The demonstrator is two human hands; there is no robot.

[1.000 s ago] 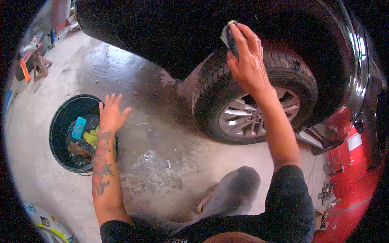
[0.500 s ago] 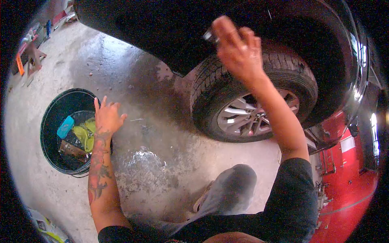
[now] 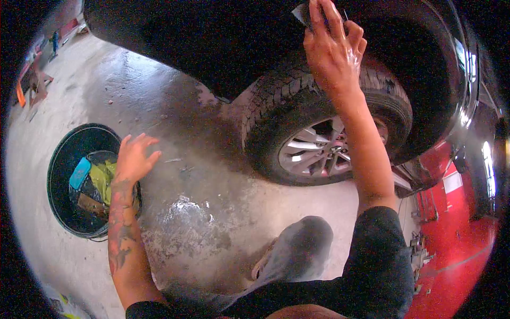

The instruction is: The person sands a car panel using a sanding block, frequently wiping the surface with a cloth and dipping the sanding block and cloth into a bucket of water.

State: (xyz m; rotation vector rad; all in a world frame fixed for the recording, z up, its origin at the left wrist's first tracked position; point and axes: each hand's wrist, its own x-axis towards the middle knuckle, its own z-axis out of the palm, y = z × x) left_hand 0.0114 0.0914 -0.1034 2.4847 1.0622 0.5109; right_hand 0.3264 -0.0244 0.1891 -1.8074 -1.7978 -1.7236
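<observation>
My right hand [image 3: 336, 53] is up against the black car panel [image 3: 196, 40] above the wheel, wet and with bent fingers. Under its fingers is a thin grey sheet [image 3: 302, 15], much like sandpaper; only a corner shows. My left hand [image 3: 137, 155] hangs open and free beside the right rim of a black bucket [image 3: 54, 159], fingers apart. Inside the bucket lie a blue block [image 3: 80, 173] that resembles a sponge, a yellow-green cloth [image 3: 101, 178] and a flat brown piece [image 3: 91, 204] of unclear kind. My left forearm hides part of the bucket.
Below my right hand stands the car's tyre [image 3: 260, 143] with its silver wheel rim [image 3: 311, 154]. Wet patches mark the concrete floor [image 3: 186, 212]. A red surface [image 3: 451, 234] is at the right. My bent knee [image 3: 308, 244] is in front of me.
My right hand has moved up and slightly right across the panel with the grey sheet. My left hand has shifted a little left and down, still open. The view has tilted slightly.
</observation>
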